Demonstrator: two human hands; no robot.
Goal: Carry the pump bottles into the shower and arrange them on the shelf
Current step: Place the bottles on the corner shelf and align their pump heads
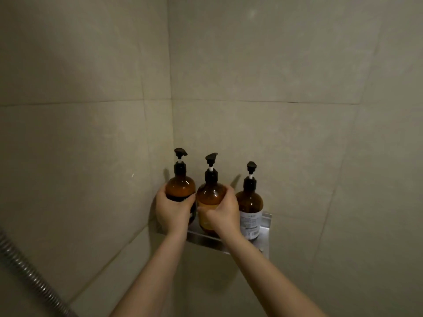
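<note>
Both hands grip amber glass pump bottles on a metal corner shelf (265, 227): left hand (172, 211) wraps the leftmost bottle (180, 186), right hand (225, 210) the middle bottle (210, 195); a third bottle (250, 211) stands free at the right end.

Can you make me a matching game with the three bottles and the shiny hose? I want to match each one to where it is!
Things:
1. left bottle
2. middle bottle
3. right bottle
4. shower hose

Places:
A. standing free on the shelf, white label
B. bottom left corner
C. held by the left hand
D. held by the right hand

Pairs: 1-C, 2-D, 3-A, 4-B
</note>
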